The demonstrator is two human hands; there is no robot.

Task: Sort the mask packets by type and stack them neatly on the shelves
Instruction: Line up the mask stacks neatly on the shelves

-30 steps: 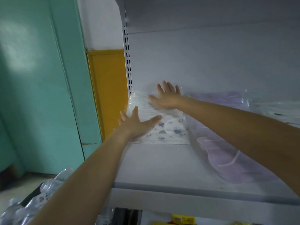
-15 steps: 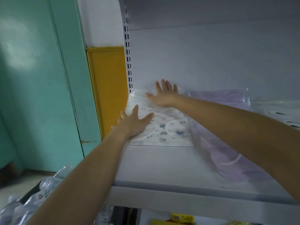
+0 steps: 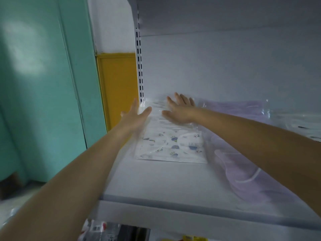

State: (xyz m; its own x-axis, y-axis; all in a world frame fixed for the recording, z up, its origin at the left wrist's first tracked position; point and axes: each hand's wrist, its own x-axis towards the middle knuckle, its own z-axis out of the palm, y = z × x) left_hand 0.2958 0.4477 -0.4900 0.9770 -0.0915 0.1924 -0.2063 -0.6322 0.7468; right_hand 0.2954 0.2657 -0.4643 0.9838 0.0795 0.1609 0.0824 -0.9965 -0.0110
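Packets point(image 3: 172, 146) of printed masks lie in the shelf's point(image 3: 156, 185) back-left corner, beside the purple packets point(image 3: 243, 171), the left hand point(image 3: 137, 117) bracing their edge with straight fingers, the right hand point(image 3: 180, 112), fingers spread, pressing them flat, probably to square that type's stack.

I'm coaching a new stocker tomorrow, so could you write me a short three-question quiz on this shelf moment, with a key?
1. True or false: the right hand grips the printed mask packets with curled fingers.
2. Multiple choice: what lies just right of the printed packets on the shelf? A) lilac mask packets B) yellow boxes C) bottles
3. Fill in: the left hand touches the printed packets on their ___ side.

Key: 1 false, it lies flat on them with straight fingers; 2 A; 3 left.
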